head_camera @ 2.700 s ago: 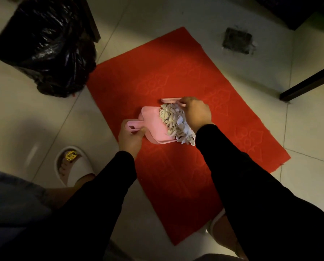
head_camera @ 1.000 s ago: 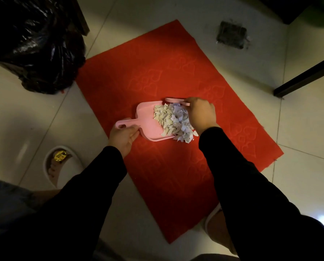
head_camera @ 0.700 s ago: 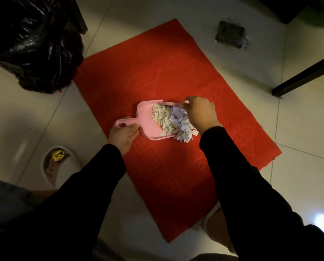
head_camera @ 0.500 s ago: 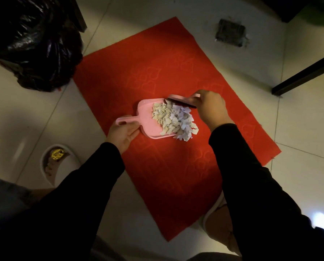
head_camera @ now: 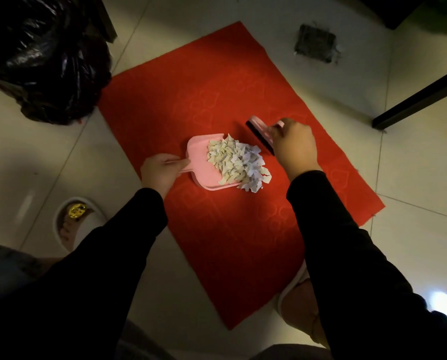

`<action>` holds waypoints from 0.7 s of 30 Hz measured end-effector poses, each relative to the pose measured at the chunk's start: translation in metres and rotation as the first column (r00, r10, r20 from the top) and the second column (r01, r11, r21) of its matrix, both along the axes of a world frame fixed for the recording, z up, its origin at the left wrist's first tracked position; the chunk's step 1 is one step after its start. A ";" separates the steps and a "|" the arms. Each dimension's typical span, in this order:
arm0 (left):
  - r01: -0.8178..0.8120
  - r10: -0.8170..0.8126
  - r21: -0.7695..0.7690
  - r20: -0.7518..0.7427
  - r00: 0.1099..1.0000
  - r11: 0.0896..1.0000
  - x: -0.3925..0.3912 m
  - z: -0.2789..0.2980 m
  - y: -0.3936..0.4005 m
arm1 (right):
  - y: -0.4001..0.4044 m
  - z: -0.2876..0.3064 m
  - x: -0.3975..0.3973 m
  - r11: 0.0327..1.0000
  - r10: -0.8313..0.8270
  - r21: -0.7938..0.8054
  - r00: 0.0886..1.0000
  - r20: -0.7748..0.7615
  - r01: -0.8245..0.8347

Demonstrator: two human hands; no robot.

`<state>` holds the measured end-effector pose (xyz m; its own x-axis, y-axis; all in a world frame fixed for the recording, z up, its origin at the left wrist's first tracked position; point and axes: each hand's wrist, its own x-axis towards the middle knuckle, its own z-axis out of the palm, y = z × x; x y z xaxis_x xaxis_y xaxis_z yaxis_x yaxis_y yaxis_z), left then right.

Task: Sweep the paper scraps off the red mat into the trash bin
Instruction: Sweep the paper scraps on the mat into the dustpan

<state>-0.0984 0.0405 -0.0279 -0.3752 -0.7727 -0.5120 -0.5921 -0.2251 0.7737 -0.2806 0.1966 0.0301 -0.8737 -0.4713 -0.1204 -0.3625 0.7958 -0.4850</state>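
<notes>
A pink dustpan (head_camera: 200, 162) lies on the red mat (head_camera: 165, 100), heaped with white paper scraps (head_camera: 236, 162). Some scraps spill over the pan's open right edge onto the mat. My left hand (head_camera: 160, 172) grips the dustpan's handle at the mat's left edge. My right hand (head_camera: 293, 145) holds a small pink brush (head_camera: 260, 132) with dark bristles, lifted just right of and apart from the scrap pile. The trash bin lined with a black bag (head_camera: 45, 58) stands at the top left, off the mat's corner.
Pale floor tiles surround the mat. A dark floor drain (head_camera: 314, 45) sits beyond the mat's far edge. A black furniture leg (head_camera: 419, 98) crosses the right side. My slippered left foot (head_camera: 75, 222) is on the tiles at left; the other foot (head_camera: 299, 305) rests at the mat's near edge.
My right hand has pulled the brush off the scrap pile and moved it right and away. The dustpan with the scraps has stayed in place in my left hand.
</notes>
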 end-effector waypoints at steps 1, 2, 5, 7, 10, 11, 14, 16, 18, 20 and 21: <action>0.072 -0.069 -0.056 0.050 0.996 0.996 0.000 0.002 0.001 | 0.000 0.000 -0.001 1.000 -0.014 0.001 1.000 -0.005 0.014; 0.136 -0.126 -0.108 0.088 0.988 0.985 0.000 0.004 0.002 | 0.001 0.001 -0.001 1.000 -0.025 0.004 1.000 -0.012 0.025; 0.314 -0.276 -0.213 0.191 0.942 0.925 -0.001 0.010 0.003 | 0.003 0.002 0.000 0.999 -0.034 0.011 0.999 -0.013 0.034; 0.405 -0.338 -0.249 0.271 0.901 0.880 -0.002 0.012 0.004 | 0.004 0.001 0.001 0.999 -0.033 0.017 0.999 -0.002 0.033; 0.508 -0.416 -0.247 0.343 0.842 0.825 -0.006 0.013 0.003 | 0.002 -0.004 0.003 0.999 -0.037 0.000 0.999 0.020 0.037; 0.537 -0.446 -0.239 0.346 0.826 0.809 -0.007 0.012 0.003 | 0.002 -0.006 0.005 0.999 -0.033 -0.006 0.999 0.031 0.033; 0.571 -0.483 -0.235 0.343 0.806 0.786 -0.009 0.011 0.001 | 0.000 -0.016 0.011 0.998 -0.010 -0.068 0.996 0.084 0.016; 0.568 -0.477 -0.234 0.348 0.807 0.789 -0.010 0.010 0.001 | -0.003 -0.022 0.014 0.997 0.021 -0.082 0.996 0.090 -0.013; 0.565 -0.475 -0.216 0.354 0.806 0.797 -0.011 0.009 0.001 | -0.008 -0.027 0.017 0.997 0.058 -0.063 0.995 0.079 -0.053; 0.558 -0.473 -0.193 0.354 0.807 0.807 -0.012 0.006 0.000 | -0.013 -0.029 0.020 0.995 0.092 -0.032 0.994 0.057 -0.090; 0.555 -0.472 -0.186 0.352 0.808 0.811 -0.012 0.005 0.000 | -0.014 -0.030 0.022 0.994 0.110 -0.016 0.993 0.045 -0.109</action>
<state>-0.1105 0.0409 -0.0231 -0.6308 -0.6264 -0.4579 -0.7564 0.3648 0.5430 -0.2584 0.1827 0.0000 -0.8106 -0.5655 -0.1523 -0.4238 0.7459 -0.5139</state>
